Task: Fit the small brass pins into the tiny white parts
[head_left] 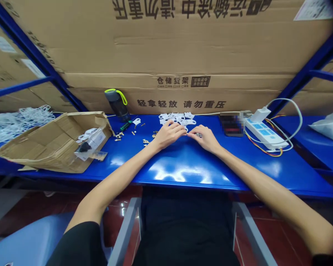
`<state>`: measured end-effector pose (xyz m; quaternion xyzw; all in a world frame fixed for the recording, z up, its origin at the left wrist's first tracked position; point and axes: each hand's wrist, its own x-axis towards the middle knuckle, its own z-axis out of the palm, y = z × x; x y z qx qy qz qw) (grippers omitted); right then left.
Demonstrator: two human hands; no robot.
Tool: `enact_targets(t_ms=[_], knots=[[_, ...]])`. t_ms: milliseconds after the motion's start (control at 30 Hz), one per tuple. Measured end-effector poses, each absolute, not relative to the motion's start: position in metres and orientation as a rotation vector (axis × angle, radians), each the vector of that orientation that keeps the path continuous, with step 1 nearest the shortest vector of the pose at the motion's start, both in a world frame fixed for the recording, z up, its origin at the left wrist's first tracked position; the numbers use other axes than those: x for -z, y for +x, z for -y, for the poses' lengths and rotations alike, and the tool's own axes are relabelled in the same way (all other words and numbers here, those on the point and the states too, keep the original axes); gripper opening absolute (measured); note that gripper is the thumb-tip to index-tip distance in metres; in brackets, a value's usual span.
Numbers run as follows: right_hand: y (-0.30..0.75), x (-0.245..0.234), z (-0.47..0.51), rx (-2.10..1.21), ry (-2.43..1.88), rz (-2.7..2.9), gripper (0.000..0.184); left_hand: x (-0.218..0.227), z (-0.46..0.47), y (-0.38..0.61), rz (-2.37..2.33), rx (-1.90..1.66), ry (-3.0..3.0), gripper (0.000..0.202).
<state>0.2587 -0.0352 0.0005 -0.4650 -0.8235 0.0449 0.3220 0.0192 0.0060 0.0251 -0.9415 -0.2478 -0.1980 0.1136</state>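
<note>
Over the blue tabletop, my left hand (170, 136) has its fingers bent and closed around a small white plastic part (186, 129), mostly hidden by the fingertips. My right hand (205, 137) meets it from the right, thumb and index finger pinched at the same spot. Whatever is between those right fingertips is too small to make out. Just beyond my hands lies a cluster of white plastic parts (177, 118) with round holes. Small metal pieces (199, 135) show beside my right fingers. Little brass-coloured pieces (145, 141) lie left of my left hand.
On the left stands an open cardboard box (63, 147), with white cords (22, 120) behind it. A dark bottle (118, 105) and a green-handled screwdriver (125, 126) are at the back left. A phone (231, 125) and a white power strip (265, 133) with cables are right.
</note>
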Motion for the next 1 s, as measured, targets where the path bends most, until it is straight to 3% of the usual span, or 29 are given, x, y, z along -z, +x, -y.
enact_targets(t_ms=[167, 767, 1000], knots=[[0.260, -0.003, 0.038, -0.049, -1.200, 2.148, 0.042, -0.018, -0.005, 0.010, 0.873, 0.796, -2.762, 0.039], [0.255, -0.006, 0.043, 0.053, -1.157, 2.213, 0.043, -0.008, -0.005, 0.011, 0.910, 0.902, -2.872, 0.035], [0.281, -0.017, 0.032, 0.034, -1.276, 2.154, 0.032, -0.009, -0.006, 0.009, 0.957, 0.992, -2.822, 0.030]])
